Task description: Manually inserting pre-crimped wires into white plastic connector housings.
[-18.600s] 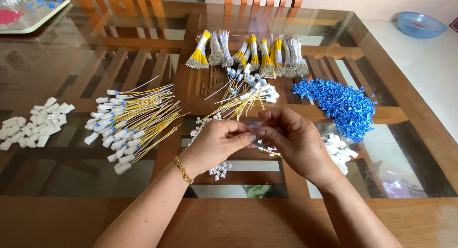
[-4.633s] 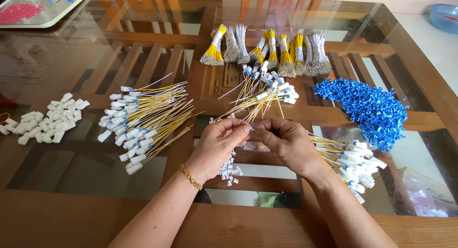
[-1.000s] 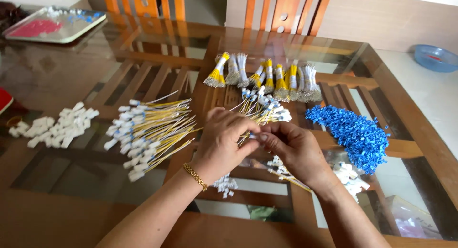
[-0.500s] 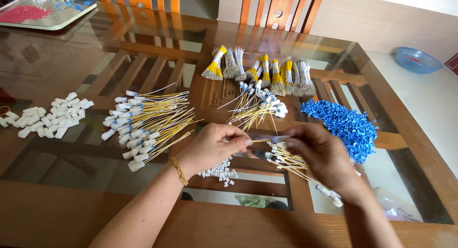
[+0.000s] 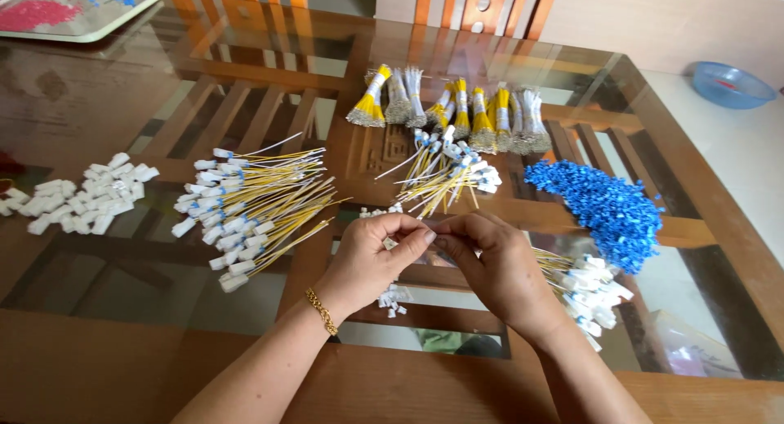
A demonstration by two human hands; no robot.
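a glass-topped surface with a wooden frame fills the view, daylight glaring on it. wooden chairs stand at its far edge against a pale wall. a blue bowl sits on the light floor.

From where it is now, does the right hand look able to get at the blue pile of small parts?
Probably yes. The right hand sits just left of the blue pile, with only bare glass table between them; the left hand is on the far side.

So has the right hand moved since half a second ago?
Yes. The right hand came left to meet the left hand, nearer the finished wire pile.
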